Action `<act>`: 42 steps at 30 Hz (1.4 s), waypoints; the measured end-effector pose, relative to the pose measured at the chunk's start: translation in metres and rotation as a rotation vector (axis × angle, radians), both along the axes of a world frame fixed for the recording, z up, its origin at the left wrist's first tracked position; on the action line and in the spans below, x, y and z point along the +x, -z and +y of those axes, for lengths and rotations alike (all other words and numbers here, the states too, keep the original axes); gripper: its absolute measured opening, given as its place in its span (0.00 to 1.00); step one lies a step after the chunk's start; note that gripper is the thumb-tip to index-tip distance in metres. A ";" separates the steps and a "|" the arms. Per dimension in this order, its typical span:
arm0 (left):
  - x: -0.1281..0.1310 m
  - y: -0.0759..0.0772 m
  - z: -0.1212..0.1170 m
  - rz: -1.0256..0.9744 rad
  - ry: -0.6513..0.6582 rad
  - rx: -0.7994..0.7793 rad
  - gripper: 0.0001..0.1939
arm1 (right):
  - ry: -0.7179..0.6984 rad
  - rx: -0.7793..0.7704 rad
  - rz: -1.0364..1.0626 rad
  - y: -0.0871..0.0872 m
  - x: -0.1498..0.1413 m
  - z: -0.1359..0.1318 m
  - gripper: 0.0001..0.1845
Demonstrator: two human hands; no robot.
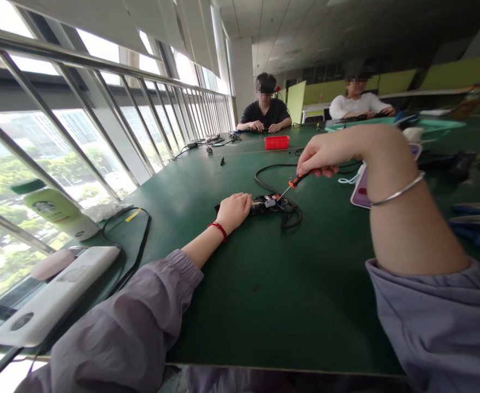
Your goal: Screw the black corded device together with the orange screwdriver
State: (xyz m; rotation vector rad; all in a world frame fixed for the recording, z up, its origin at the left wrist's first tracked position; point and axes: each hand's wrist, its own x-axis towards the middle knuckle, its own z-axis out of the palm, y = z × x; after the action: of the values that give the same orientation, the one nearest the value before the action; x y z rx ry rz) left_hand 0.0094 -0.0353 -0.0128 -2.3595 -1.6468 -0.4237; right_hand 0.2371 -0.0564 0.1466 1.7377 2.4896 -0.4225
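Note:
My right hand (325,153) is closed on a screwdriver (295,180) with an orange and black handle, its shaft slanting down to the left. The tip meets a small dark device (269,203) with exposed inner parts, lying on the green table (264,295). Closed around the left end of this device is my left hand (235,210), with its fingertips mostly hidden. A black cable (260,173) loops behind the device and curls at its right side.
A red tray (277,143) stands farther back, and a teal basket (440,128) at the right. Left are a bottle (55,210) and a white power bank (59,295). A purple-cased phone (361,188) lies near my right arm. Two people sit across the table.

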 end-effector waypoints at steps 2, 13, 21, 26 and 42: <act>0.000 0.001 0.000 -0.001 0.003 -0.004 0.21 | -0.024 0.013 -0.002 0.001 0.001 0.001 0.20; 0.001 0.000 0.000 0.003 0.003 -0.004 0.21 | 0.008 -0.031 0.041 0.005 -0.001 0.006 0.15; 0.001 -0.001 -0.001 0.007 -0.002 -0.004 0.21 | -0.017 0.028 0.032 0.007 -0.002 0.007 0.19; 0.001 -0.003 -0.003 0.012 -0.007 -0.004 0.21 | -0.077 0.094 0.006 0.003 -0.005 0.001 0.26; 0.002 -0.004 -0.004 0.027 -0.002 -0.018 0.21 | -0.097 0.089 0.079 0.003 -0.010 -0.001 0.17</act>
State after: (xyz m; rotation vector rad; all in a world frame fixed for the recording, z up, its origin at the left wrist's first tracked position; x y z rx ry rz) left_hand 0.0110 -0.0395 -0.0084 -2.3655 -1.6473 -0.3769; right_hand 0.2270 -0.0577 0.1431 1.6521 2.6737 -0.3846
